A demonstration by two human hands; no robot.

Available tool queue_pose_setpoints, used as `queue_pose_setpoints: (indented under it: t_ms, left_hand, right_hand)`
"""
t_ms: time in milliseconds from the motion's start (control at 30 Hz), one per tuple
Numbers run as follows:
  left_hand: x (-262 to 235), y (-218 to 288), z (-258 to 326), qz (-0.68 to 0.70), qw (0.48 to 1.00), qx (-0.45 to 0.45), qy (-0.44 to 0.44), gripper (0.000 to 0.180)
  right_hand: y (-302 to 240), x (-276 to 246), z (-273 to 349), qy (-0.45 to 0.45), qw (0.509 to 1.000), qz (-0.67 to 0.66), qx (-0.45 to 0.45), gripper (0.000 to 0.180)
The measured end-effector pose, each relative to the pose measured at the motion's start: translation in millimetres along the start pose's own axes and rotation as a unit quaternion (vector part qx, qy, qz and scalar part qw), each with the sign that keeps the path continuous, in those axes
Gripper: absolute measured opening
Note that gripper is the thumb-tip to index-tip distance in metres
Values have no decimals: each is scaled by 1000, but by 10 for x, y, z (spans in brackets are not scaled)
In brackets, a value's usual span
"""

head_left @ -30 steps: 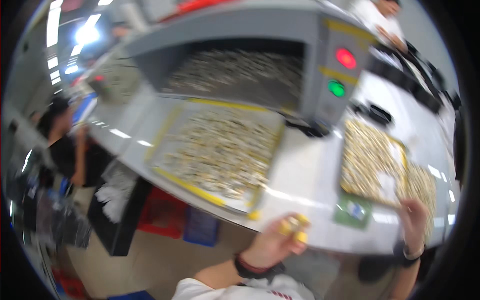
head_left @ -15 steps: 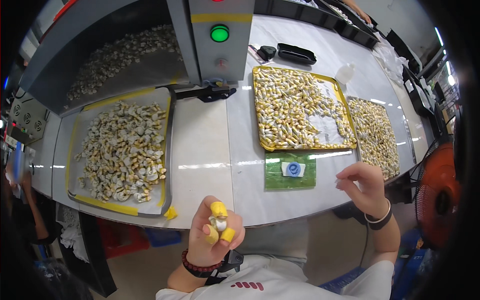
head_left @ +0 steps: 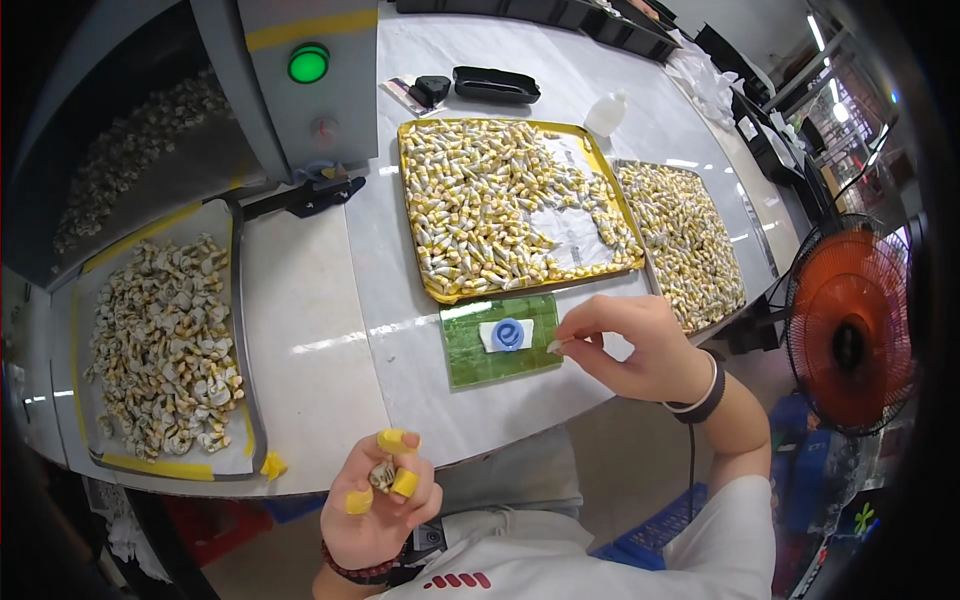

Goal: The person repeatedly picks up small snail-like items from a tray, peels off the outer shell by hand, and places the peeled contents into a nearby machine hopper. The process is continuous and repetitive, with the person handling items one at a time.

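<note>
At the front edge of the table, my left hand wears yellow covers on its fingertips. Between those fingers sits a small rounded white-and-brown piece. My right hand is over the right edge of a green mat, thumb and forefinger pinched on a tiny pale bit, too small to name. A round blue cup-like holder rests on a white pad on the mat. Behind it, a yellow-rimmed tray holds many small cone-shaped white-and-yellow pieces.
Another tray of white-and-brown pieces lies at left, before a grey machine with a green lamp. More cone-shaped pieces fill a tray at right. A black holder and white bottle stand behind; an orange fan is far right.
The view has swung right. My right hand has moved left to the mat's edge, fingers pinched. My left hand has turned the piece, showing a browner side.
</note>
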State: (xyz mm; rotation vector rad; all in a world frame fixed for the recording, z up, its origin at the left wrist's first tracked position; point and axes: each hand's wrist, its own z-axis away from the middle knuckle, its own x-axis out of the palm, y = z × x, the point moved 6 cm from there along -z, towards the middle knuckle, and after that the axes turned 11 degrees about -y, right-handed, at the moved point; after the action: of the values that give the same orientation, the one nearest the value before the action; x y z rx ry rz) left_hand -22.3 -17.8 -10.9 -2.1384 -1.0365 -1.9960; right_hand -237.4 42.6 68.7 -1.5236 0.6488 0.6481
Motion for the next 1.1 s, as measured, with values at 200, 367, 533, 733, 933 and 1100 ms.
queue_pose_setpoints:
  t_ms: [200, 367, 533, 733, 933, 1100]
  left_hand:
    - [53, 1, 39, 70, 998, 6, 0, 41]
    - [16, -97, 144, 96, 993, -16, -65, 47]
    - [-73, -116, 164, 32, 996, 43, -65, 51]
    - [-126, -102, 223, -50, 998, -9, 30, 56]
    - [-121, -220, 202, 103, 990, -87, 51, 57]
    - [18, -322, 86, 150, 974, -165, 32, 54]
  right_hand:
    - [-40, 63, -144, -20, 997, 61, -38, 11]
    - [-47, 97, -226, -29, 993, 99, -49, 12]
    - [-55, 207, -296, -42, 977, 200, -63, 10]
    - [-101, 306, -296, -66, 971, 208, -101, 12]
    - [-83, 284, -245, -77, 967, 231, -81, 14]
    - [-225, 179, -200, -8, 984, 164, -73, 12]
